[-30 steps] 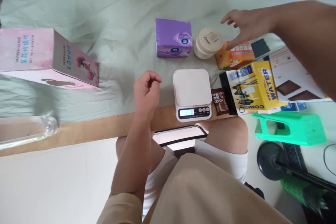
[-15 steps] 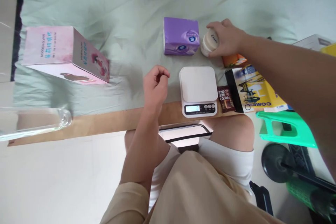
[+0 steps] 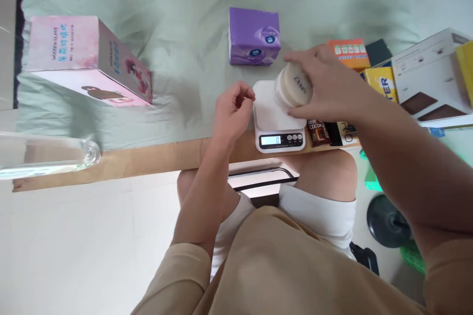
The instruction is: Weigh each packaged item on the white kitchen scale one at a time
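A: right hand (image 3: 325, 89) grips the cream jar (image 3: 294, 89) by its sides, lid up, over the scale (image 3: 278, 117) platform, display clear

B: left?

A: left hand (image 3: 233, 112) loosely curled, empty, just beside the scale

B: room?

A: scale sits at the bed's wooden edge (image 3: 148, 157); cocoa packet (image 3: 318, 132) tight on the right, purple tissue pack (image 3: 253, 35) behind

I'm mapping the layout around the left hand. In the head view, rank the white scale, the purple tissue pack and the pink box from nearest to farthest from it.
From the left hand:
1. White scale, just to its right, nearly touching.
2. Purple tissue pack, beyond it, slightly right.
3. Pink box, far off to the left.
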The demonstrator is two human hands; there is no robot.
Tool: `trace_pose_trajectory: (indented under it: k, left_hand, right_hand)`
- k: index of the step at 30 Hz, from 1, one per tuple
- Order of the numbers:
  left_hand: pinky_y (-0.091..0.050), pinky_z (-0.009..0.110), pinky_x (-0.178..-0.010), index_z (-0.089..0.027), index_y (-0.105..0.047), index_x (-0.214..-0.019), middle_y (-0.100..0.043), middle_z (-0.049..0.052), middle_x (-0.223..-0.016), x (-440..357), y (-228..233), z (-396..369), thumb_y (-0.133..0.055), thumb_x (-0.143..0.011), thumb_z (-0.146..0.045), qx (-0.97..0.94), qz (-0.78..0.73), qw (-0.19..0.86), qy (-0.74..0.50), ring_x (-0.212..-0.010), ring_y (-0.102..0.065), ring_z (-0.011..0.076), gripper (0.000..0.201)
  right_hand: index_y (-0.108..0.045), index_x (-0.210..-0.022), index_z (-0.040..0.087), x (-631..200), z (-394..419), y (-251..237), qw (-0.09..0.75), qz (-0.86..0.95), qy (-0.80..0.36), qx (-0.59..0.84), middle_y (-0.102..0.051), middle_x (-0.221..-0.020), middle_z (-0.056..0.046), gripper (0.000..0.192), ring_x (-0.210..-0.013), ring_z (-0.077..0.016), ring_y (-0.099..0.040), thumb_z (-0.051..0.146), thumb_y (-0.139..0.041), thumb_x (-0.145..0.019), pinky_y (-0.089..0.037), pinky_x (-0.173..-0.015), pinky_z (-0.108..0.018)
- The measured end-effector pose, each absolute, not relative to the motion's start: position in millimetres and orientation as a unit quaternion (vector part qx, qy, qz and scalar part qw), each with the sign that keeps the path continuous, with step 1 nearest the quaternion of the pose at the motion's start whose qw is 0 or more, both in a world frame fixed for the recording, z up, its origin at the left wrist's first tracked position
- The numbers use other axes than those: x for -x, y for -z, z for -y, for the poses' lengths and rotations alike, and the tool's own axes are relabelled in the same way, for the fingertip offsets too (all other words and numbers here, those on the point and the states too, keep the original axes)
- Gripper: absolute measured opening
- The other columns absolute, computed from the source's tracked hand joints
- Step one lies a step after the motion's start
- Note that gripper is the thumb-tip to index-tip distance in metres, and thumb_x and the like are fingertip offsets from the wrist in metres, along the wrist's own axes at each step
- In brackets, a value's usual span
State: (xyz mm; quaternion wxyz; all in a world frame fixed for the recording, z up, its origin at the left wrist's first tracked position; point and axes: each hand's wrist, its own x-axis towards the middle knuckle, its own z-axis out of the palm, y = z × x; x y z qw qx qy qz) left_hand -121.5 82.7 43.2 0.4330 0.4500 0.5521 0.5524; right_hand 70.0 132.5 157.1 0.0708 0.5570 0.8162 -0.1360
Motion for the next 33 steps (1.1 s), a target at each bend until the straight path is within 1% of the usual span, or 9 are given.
trace_pose_trajectory:
  k: [5, 10, 16, 19, 21, 23, 25, 29, 33]
  left_hand:
    - [-0.047, 0.029, -0.071, -0.021, -0.067, -0.081, -0.068, 0.000, -0.081, 107.6, -45.4, -77.9, -0.068, -0.091, -0.005, -0.511, -0.520, 0.437, -0.527, -0.075, -0.060, 0.0145, 0.019]
    - [-0.049, 0.032, -0.073, -0.022, -0.065, -0.084, -0.071, 0.001, -0.087, 103.5, -46.7, -77.7, -0.067, -0.097, -0.013, -0.537, -0.509, 0.419, -0.527, -0.078, -0.062, 0.0155, 0.016]
    - [-0.052, 0.037, -0.081, -0.025, -0.066, -0.088, -0.069, 0.004, -0.087, 107.0, -38.7, -79.0, -0.050, -0.111, -0.031, -0.537, -0.489, 0.416, -0.547, -0.083, -0.064, 0.0183, 0.029]
    - [-0.053, 0.040, -0.079, -0.027, -0.065, -0.093, -0.071, 0.005, -0.085, 105.9, -36.3, -81.0, -0.041, -0.113, -0.055, -0.507, -0.495, 0.402, -0.580, -0.080, -0.066, 0.0204, 0.042]
    - [-0.053, 0.039, -0.076, -0.027, -0.063, -0.095, -0.071, 0.005, -0.081, 104.6, -35.4, -84.1, -0.040, -0.110, -0.066, -0.483, -0.508, 0.383, -0.601, -0.076, -0.067, 0.0195, 0.048]
    - [-0.052, 0.038, -0.072, -0.027, -0.060, -0.096, -0.070, 0.003, -0.077, 104.4, -34.6, -86.9, -0.043, -0.111, -0.063, -0.469, -0.522, 0.359, -0.615, -0.072, -0.066, 0.0171, 0.043]
    - [-0.051, 0.037, -0.071, -0.027, -0.058, -0.093, -0.067, 0.002, -0.078, 106.1, -33.8, -87.1, -0.050, -0.113, -0.046, -0.466, -0.537, 0.338, -0.616, -0.071, -0.063, 0.0152, 0.029]
    - [-0.041, 0.036, -0.062, -0.025, -0.056, -0.076, -0.058, 0.002, -0.075, 110.8, -33.8, -79.1, -0.065, -0.098, -0.011, -0.490, -0.541, 0.306, -0.611, -0.066, -0.053, 0.0145, 0.028]
    - [-0.027, 0.036, -0.052, -0.023, -0.057, -0.068, -0.052, 0.000, -0.060, 111.3, -33.0, -73.8, -0.063, -0.099, -0.013, -0.494, -0.524, 0.293, -0.629, -0.053, -0.040, 0.0129, 0.033]
  right_hand:
    - [-0.038, -0.167, 0.035, -60.4, -115.3, -147.0, 0.114, -0.842, 0.129, -0.512, -0.046, -0.163, -0.018, 0.106, -0.143, -0.0493, -0.057, 0.036, -0.079, -0.070, -0.056, -0.112, -0.068]
    - [-0.038, -0.163, 0.044, -69.6, -119.2, -132.3, 0.076, -0.851, 0.131, -0.503, -0.047, -0.164, -0.010, 0.101, -0.143, -0.0475, -0.058, 0.046, -0.081, -0.071, -0.057, -0.110, -0.066]
    - [-0.023, -0.172, 0.039, -78.3, -119.2, -138.4, 0.065, -0.845, 0.162, -0.505, -0.028, -0.178, -0.010, 0.113, -0.165, -0.0443, -0.037, 0.050, -0.077, -0.074, -0.044, -0.129, -0.068]
    - [-0.021, -0.172, 0.035, -89.3, -115.8, -131.3, -0.043, -0.846, 0.149, -0.511, -0.024, -0.181, -0.007, 0.103, -0.175, -0.0382, -0.019, 0.069, -0.059, -0.083, -0.028, -0.140, -0.064]
    - [-0.022, -0.167, 0.032, -95.9, -111.3, -111.4, -0.199, -0.817, 0.116, -0.529, -0.033, -0.174, -0.011, 0.081, -0.172, -0.0337, -0.030, 0.066, -0.027, -0.094, -0.032, -0.139, -0.060]
    - [-0.018, -0.163, 0.033, -100.9, -105.1, -80.5, -0.344, -0.762, 0.064, -0.546, -0.040, -0.163, -0.014, 0.073, -0.164, -0.0326, -0.042, 0.052, -0.003, -0.094, -0.039, -0.132, -0.061]
    - [-0.012, -0.162, 0.039, -105.6, -97.9, -46.1, -0.411, -0.722, 0.011, -0.557, -0.046, -0.151, -0.014, 0.076, -0.157, -0.0381, -0.047, 0.054, 0.002, -0.089, -0.040, -0.125, -0.069]
    - [-0.016, -0.161, 0.053, -116.5, -85.0, 0.2, -0.456, -0.703, 0.007, -0.546, -0.052, -0.134, -0.012, 0.094, -0.136, -0.0494, -0.054, 0.082, 0.000, -0.073, -0.038, -0.111, -0.081]
    - [-0.026, -0.152, 0.049, -116.8, -82.8, 4.0, -0.470, -0.694, 0.023, -0.545, -0.054, -0.133, -0.011, 0.084, -0.137, -0.0468, -0.055, 0.085, -0.001, -0.080, -0.044, -0.109, -0.079]
